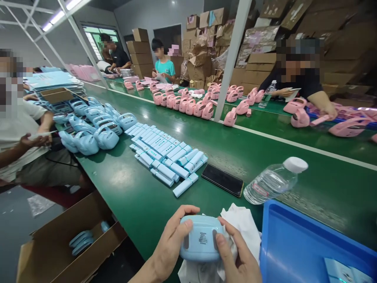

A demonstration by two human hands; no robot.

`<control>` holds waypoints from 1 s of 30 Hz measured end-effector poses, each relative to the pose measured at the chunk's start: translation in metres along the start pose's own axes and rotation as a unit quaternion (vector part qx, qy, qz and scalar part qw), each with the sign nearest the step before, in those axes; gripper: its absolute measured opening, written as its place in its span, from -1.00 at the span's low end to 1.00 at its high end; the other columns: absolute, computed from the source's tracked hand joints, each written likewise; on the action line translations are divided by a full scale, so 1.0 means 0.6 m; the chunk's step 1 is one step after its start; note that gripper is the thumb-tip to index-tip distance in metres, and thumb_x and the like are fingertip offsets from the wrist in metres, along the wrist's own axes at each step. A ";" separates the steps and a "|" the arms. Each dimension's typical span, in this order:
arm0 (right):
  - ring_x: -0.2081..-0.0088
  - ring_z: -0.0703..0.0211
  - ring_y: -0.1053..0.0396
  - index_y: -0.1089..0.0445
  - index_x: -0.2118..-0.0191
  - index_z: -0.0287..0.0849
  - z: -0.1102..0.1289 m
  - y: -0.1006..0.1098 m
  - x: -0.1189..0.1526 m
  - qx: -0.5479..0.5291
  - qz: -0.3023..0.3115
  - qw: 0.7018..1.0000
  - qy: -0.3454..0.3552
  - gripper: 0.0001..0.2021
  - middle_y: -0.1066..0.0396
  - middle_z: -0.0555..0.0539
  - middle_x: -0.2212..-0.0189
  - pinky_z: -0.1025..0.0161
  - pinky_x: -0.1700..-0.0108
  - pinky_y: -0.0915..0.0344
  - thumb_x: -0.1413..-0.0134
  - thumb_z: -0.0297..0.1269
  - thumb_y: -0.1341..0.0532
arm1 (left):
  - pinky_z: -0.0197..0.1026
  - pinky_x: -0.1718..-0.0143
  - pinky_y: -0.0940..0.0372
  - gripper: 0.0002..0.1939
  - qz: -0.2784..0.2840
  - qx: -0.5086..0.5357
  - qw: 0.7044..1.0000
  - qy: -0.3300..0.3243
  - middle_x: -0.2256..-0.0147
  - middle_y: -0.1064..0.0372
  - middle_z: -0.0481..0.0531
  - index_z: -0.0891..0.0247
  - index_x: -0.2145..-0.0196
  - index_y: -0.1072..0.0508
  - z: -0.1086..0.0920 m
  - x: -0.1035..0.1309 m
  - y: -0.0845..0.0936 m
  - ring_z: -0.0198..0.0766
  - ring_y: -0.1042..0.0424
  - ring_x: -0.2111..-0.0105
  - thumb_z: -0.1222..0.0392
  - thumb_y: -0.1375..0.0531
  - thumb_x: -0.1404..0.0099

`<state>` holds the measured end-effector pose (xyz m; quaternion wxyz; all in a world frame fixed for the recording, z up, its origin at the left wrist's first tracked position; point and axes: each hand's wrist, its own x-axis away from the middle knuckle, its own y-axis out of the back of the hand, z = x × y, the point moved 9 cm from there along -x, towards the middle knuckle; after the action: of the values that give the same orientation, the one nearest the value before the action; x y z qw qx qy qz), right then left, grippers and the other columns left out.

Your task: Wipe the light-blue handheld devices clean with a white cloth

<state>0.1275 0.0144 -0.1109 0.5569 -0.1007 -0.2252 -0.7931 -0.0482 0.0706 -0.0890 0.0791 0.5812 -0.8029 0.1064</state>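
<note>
Both of my hands hold a light blue rounded plastic device [202,237] at the near edge of the green table [141,196]. My left hand [172,239] grips its left side with the thumb on top. My right hand [235,255] grips its right side, thumb on the top face, with a white cloth [241,222] under and behind it. The device shows small printed text and two grey pads.
Rows of light blue boxed sticks [165,153], a black phone [223,179] and a lying water bottle [273,181] are ahead. A blue bin [300,239] sits right, an open carton [70,236] lower left. Blue devices [94,129], pink devices [188,104] and several seated people lie beyond.
</note>
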 end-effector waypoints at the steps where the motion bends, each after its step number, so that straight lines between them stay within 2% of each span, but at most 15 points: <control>1: -0.21 0.12 -0.27 -0.42 -0.18 0.00 -0.001 0.002 -0.002 0.005 0.002 1.000 -0.005 -0.16 -0.32 0.07 -0.22 0.38 0.10 -0.29 0.02 0.55 -0.19 | -0.11 0.13 -0.27 -0.41 0.046 0.005 0.999 -0.002 -0.05 -0.37 0.12 0.10 -0.19 -0.32 0.000 0.004 -0.006 -0.05 -0.38 0.11 -0.28 -0.19 -0.37; 4: -0.17 0.15 -0.29 -0.43 -0.17 -0.01 0.006 0.005 -0.008 0.024 -0.004 1.000 0.005 -0.16 -0.34 0.07 -0.20 0.38 0.16 -0.28 -0.01 0.56 -0.13 | -0.11 0.08 -0.32 -0.09 0.148 -0.022 0.989 -0.011 -0.12 -0.30 0.14 0.02 -0.31 -0.10 -0.003 0.015 -0.023 -0.05 -0.39 0.07 0.06 -0.46 -0.11; 6: -0.18 0.20 -0.28 -0.45 -0.16 0.01 0.012 0.000 -0.015 0.023 0.000 1.000 0.017 -0.19 -0.32 0.11 -0.21 0.42 0.11 -0.29 -0.04 0.54 -0.14 | -0.12 0.10 -0.33 -0.04 0.158 -0.051 0.986 -0.019 -0.11 -0.29 0.15 0.03 -0.29 -0.06 -0.002 0.014 -0.026 -0.06 -0.39 0.07 0.23 -0.45 -0.04; 8: -0.23 0.25 -0.25 -0.49 -0.13 -0.02 0.013 -0.005 -0.029 -0.007 0.018 1.000 0.024 -0.23 -0.31 0.12 -0.23 0.52 0.00 -0.30 -0.06 0.50 -0.19 | -0.11 0.12 -0.34 -0.10 0.138 -0.059 0.988 -0.042 -0.06 -0.33 0.15 0.09 -0.26 -0.08 -0.003 0.009 -0.025 -0.06 -0.40 0.10 0.24 -0.40 -0.04; 11: -0.22 0.13 -0.32 -0.47 -0.15 -0.09 -0.012 0.020 -0.060 -0.182 0.016 0.982 -0.054 -0.19 -0.37 0.00 -0.19 0.48 -0.06 -0.39 0.10 0.39 -0.38 | -0.12 0.11 -0.36 -0.15 0.093 -0.054 0.991 -0.082 0.01 -0.42 0.10 0.10 -0.25 -0.12 -0.008 0.009 -0.016 -0.04 -0.46 0.11 0.19 -0.39 -0.06; 13: -0.13 0.05 -0.41 -0.42 -0.17 -0.08 -0.024 0.064 -0.072 -0.321 -0.033 0.941 -0.098 -0.15 -0.40 -0.03 -0.15 0.42 0.09 -0.47 0.24 0.25 -0.49 | -0.16 0.14 -0.37 -0.16 0.032 -0.068 0.992 -0.099 -0.04 -0.42 0.10 0.06 -0.25 -0.14 -0.018 0.017 0.004 0.01 -0.47 0.05 0.12 -0.39 -0.07; 15: -0.06 0.07 -0.45 -0.37 -0.17 -0.02 -0.014 0.114 -0.072 -0.395 -0.079 0.912 -0.073 -0.16 -0.40 -0.02 -0.15 0.45 0.17 -0.48 0.30 0.09 -0.54 | -0.20 0.22 -0.39 -0.19 -0.069 -0.111 0.985 -0.109 -0.06 -0.41 0.07 0.02 -0.24 -0.19 -0.036 0.029 0.036 -0.01 -0.47 0.07 0.04 -0.38 -0.08; 16: -0.04 0.09 -0.46 -0.36 -0.17 -0.01 -0.005 0.132 -0.066 -0.398 -0.092 0.911 -0.050 -0.15 -0.41 -0.02 -0.14 0.46 0.18 -0.48 0.33 0.04 -0.56 | -0.21 0.25 -0.39 -0.22 -0.120 -0.136 0.977 -0.109 -0.05 -0.40 0.04 0.01 -0.22 -0.22 -0.047 0.036 0.051 -0.05 -0.45 0.11 0.00 -0.37 -0.08; 19: 0.07 0.13 -0.48 -0.27 -0.22 0.01 0.012 0.147 -0.040 -0.278 -0.111 0.954 -0.014 -0.04 -0.45 -0.04 -0.03 0.45 0.22 -0.48 0.35 0.16 -0.57 | -0.25 0.28 -0.40 -0.28 -0.203 -0.188 0.956 -0.093 -0.02 -0.36 0.00 -0.02 -0.20 -0.26 -0.074 0.048 0.070 -0.13 -0.38 0.18 -0.11 -0.35 -0.11; 21: 0.16 0.20 -0.46 -0.29 -0.18 -0.06 0.016 0.131 -0.031 -0.147 -0.088 0.985 0.002 -0.11 -0.47 -0.03 0.09 0.50 0.25 -0.43 0.20 0.34 -0.47 | -0.26 0.27 -0.41 -0.26 -0.210 -0.181 0.957 -0.087 -0.02 -0.36 -0.01 -0.03 -0.21 -0.24 -0.083 0.047 0.063 -0.11 -0.38 0.15 -0.14 -0.35 -0.12; 24: 0.23 0.29 -0.41 -0.41 -0.05 -0.17 0.011 0.112 -0.036 -0.048 -0.042 0.998 0.015 -0.18 -0.49 -0.05 0.17 0.58 0.29 -0.36 0.11 0.45 -0.34 | -0.24 0.27 -0.42 -0.26 -0.203 -0.134 0.965 -0.093 0.02 -0.40 0.00 0.00 -0.21 -0.24 -0.078 0.045 0.046 -0.12 -0.43 0.19 -0.11 -0.35 -0.11; 25: 0.25 0.28 -0.42 -0.43 -0.06 -0.17 0.008 0.119 -0.039 -0.049 -0.057 0.997 0.012 -0.16 -0.49 -0.06 0.16 0.57 0.31 -0.37 0.15 0.46 -0.35 | -0.23 0.27 -0.42 -0.26 -0.196 -0.121 0.968 -0.104 0.02 -0.41 0.00 0.00 -0.21 -0.24 -0.074 0.043 0.039 -0.12 -0.45 0.19 -0.09 -0.34 -0.11; 27: 0.30 0.24 -0.45 -0.43 -0.13 -0.16 0.013 0.146 -0.038 -0.062 -0.139 0.988 0.006 -0.11 -0.51 -0.08 0.15 0.52 0.38 -0.38 0.18 0.45 -0.35 | -0.21 0.26 -0.42 -0.24 -0.165 -0.105 0.971 -0.138 -0.03 -0.42 0.01 0.00 -0.23 -0.23 -0.066 0.037 0.022 -0.08 -0.49 0.14 -0.03 -0.32 -0.09; 29: 0.30 0.23 -0.49 -0.43 -0.18 -0.11 0.043 0.161 -0.017 -0.048 -0.221 0.973 0.044 -0.22 -0.53 -0.08 0.14 0.51 0.45 -0.36 0.01 0.35 -0.33 | -0.20 0.24 -0.42 -0.21 -0.119 -0.103 0.971 -0.179 -0.10 -0.38 0.00 -0.05 -0.26 -0.20 -0.061 0.029 0.001 -0.09 -0.50 0.11 0.01 -0.33 -0.09; 30: 0.26 0.23 -0.51 -0.45 -0.17 -0.09 0.070 0.152 -0.002 -0.025 -0.228 0.969 0.097 -0.34 -0.53 -0.08 0.11 0.52 0.44 -0.37 -0.09 0.26 -0.31 | -0.19 0.19 -0.43 -0.21 -0.103 -0.112 0.967 -0.203 -0.13 -0.36 -0.02 -0.08 -0.27 -0.19 -0.063 0.027 -0.008 -0.11 -0.50 0.08 0.02 -0.33 -0.10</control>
<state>0.2092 0.0099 -0.0522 0.3777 0.0162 -0.1671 -0.9106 -0.0485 0.0643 -0.0481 -0.0106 0.6574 -0.7449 -0.1131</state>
